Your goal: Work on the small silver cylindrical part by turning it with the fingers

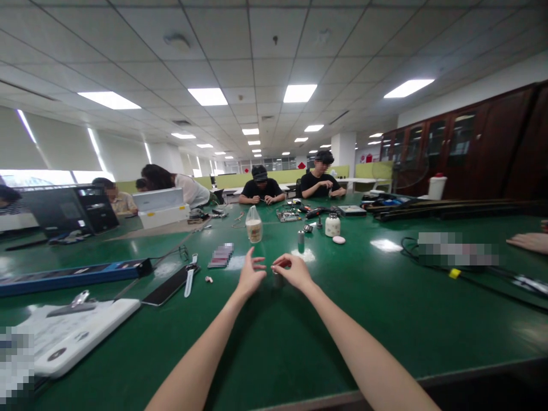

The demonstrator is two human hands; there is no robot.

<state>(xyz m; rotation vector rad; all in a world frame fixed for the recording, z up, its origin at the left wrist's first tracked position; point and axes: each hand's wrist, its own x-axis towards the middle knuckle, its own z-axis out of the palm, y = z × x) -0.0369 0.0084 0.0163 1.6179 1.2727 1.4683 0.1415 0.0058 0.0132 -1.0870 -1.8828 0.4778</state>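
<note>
My left hand (252, 274) is raised just above the table, fingers apart and nothing in them. Beside it, my right hand (294, 270) pinches thumb and fingertips together; whatever sits between them is too small to make out. A short grey cylinder (278, 279) stands under those fingertips, partly hidden by the hand, and I cannot tell whether they touch it. A silvery cylinder (301, 242) stands upright a little beyond. Left of my hands lie a small pinkish-white earbud (209, 279) and a flat purplish pack (221, 256).
Further back on the green table (342, 319) stand a bagged cup (254, 227) and a white jar (333, 225) with its pink lid (338, 240) beside it. A white watch (190, 278), a clipboard (85, 331) and cables (471, 279) lie around. Several people sit or lean at the table.
</note>
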